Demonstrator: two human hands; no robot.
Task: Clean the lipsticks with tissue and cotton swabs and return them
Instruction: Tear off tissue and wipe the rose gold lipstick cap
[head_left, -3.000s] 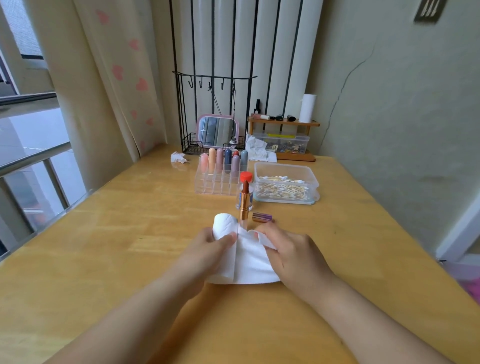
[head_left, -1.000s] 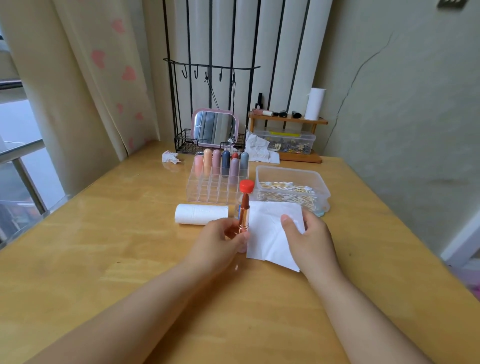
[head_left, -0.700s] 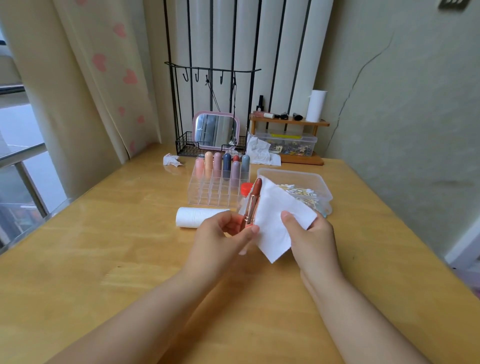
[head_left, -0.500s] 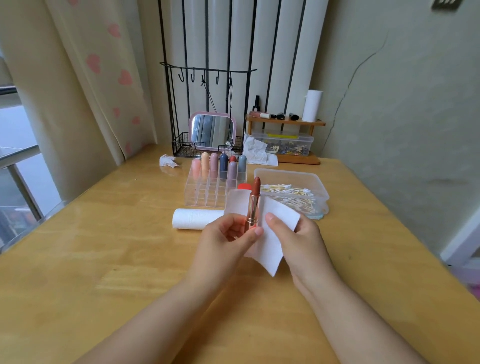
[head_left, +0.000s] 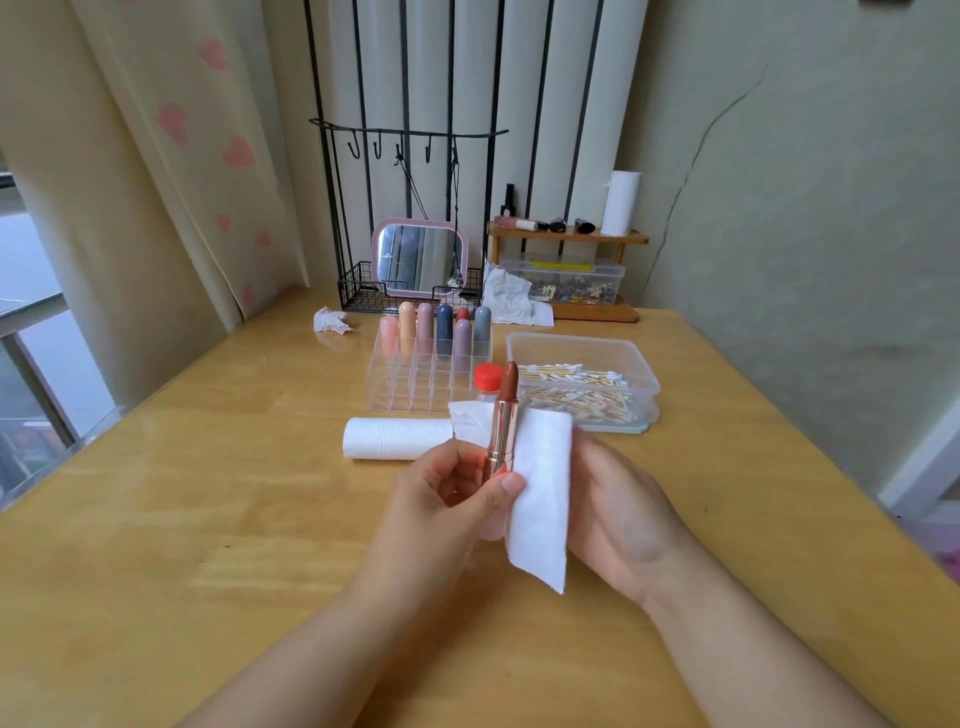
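Surface: we work at a pale wooden table (head_left: 208, 519) set against a cream wall and a curtain with pink hearts.
Left grip: our left hand (head_left: 441, 499) pinches the base of an open lipstick (head_left: 503, 421) between thumb and fingers, holding it upright with the brown tip on top.
Right grip: our right hand (head_left: 618, 504) is spread flat behind a white tissue (head_left: 540, 493); the sheet lies against the palm, touches the right side of the lipstick, and hangs below the hand.
Just beyond the grip: a tissue roll (head_left: 397, 439) lies on its side to the left, and a red-capped bottle (head_left: 487, 379) stands directly behind the lipstick, partly hidden by it.
Farther out: a clear organizer (head_left: 415, 384) holds capped lipsticks (head_left: 444, 327) in its back rows, front cells empty; to its right sits a clear box of cotton swabs (head_left: 576, 384).
Far edge: a pink mirror (head_left: 421, 257) in a wire rack, crumpled tissues, and a small wooden shelf (head_left: 569, 239).
Open room: bare tabletop lies on both sides of the hands and toward us.
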